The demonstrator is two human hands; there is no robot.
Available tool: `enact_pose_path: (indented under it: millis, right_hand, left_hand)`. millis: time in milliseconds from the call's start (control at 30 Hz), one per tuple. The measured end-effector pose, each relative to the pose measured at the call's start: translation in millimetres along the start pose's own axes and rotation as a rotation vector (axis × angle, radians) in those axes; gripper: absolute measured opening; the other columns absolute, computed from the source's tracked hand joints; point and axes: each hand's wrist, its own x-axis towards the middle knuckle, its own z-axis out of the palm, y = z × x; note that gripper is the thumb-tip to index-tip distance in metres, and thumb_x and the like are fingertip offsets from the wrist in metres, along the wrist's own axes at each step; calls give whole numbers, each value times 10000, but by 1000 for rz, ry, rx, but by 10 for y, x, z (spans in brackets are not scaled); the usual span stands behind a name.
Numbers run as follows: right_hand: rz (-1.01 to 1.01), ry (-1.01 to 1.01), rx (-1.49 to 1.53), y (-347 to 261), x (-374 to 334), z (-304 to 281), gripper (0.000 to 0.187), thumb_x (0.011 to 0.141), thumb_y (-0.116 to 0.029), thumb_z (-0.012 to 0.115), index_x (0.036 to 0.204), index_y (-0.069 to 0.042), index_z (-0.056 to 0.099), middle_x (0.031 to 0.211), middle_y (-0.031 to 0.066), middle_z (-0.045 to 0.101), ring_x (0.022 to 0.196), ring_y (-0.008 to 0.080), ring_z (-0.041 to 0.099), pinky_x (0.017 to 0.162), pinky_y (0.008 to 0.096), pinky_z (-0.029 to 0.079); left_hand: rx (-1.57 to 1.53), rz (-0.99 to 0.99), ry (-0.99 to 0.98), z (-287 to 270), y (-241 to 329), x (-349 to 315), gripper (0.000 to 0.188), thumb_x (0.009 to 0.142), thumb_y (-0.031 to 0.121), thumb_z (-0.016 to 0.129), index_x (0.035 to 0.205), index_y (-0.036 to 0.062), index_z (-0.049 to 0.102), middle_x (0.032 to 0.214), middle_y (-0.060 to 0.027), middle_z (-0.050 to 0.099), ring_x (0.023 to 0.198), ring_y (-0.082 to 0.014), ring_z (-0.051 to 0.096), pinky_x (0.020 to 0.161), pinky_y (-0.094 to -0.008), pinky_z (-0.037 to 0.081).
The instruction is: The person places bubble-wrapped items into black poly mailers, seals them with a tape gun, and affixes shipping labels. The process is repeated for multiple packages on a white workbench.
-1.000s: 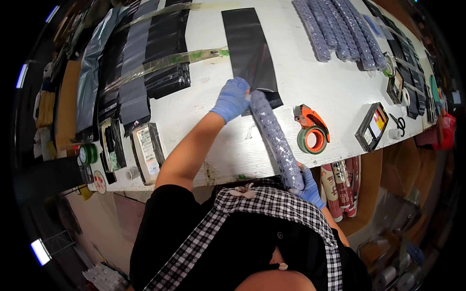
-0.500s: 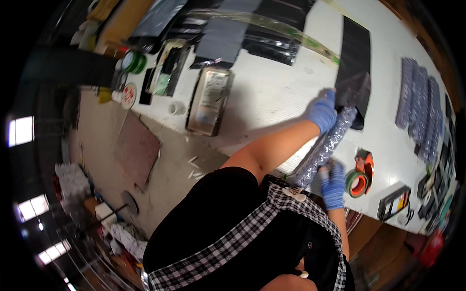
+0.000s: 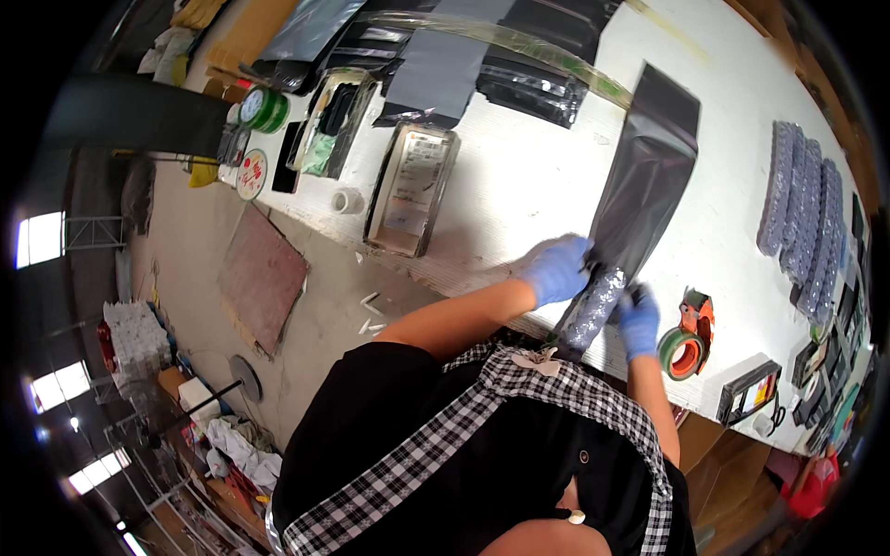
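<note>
A black plastic mailing bag [image 3: 646, 167] lies lengthwise on the white table, its mouth toward me. A bubble-wrapped roll [image 3: 596, 310] sits partly inside that mouth, and its near end sticks out by my apron. My left hand [image 3: 559, 271], in a blue glove, is closed on the left edge of the mouth. On the other side, my right hand [image 3: 638, 324], gloved the same way, pinches the mouth's right edge. Its fingertips are partly hidden by the dark plastic. An orange tape dispenser [image 3: 697, 320] with a green-rimmed tape roll [image 3: 681, 355] stands right of my right hand.
Several bubble-wrapped rolls [image 3: 802, 218] lie side by side at the right. An open box [image 3: 413, 190] holding labels and a small white roll [image 3: 348, 201] sit at the left. Black and grey bags [image 3: 436, 74] lie at the back under a clear strip. Scissors [image 3: 777, 410] rest near the right edge.
The bag has been drawn toward me over the far part of the roll, covering more of it. My left hand has come nearer with the bag's edge; my right hand has moved slightly away from me.
</note>
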Motion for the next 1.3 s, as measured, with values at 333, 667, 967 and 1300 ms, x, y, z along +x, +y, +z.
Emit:
enact_pose_path:
  millis: [333,667,967,1300]
  right_hand:
    - [51,329,-135,155,-1166,-1266,318,915,-342,646,878,-26,641,784,204,631,718,348,615,691,386,498]
    - [314,515,-693,1770,-1178,-3539,247,779,-334,727,940,-146,722,954,114,681,935,312,641,842,422,508]
    - [248,109,-1079,1913,-791,-3623,269,810,-402,682,918,-165,749,985,79,703,963,249,667,816,405,507]
    - [170,134,-1027,1793,-894,-3701,304,829,-425,635,928,-164,757,931,89,714,918,257,684,810,400,516]
  left_hand:
    - [65,76,-40,745,-13,-238,733,719,169,819,1267,-16,369,1035,-116,577,889,-188,620,752,-341,548]
    - [-384,293,277,701,-41,266,457,853,135,654,1248,46,443,1113,-77,527,980,-173,538,858,-304,498]
    - [-270,133,419,1016,-123,361,608,833,144,721,1349,-4,436,1251,-117,568,1070,-215,561,969,-326,458]
    - [-182,125,436,1048,-49,289,502,847,196,701,1261,-4,501,1152,-125,602,987,-215,579,884,-331,492]
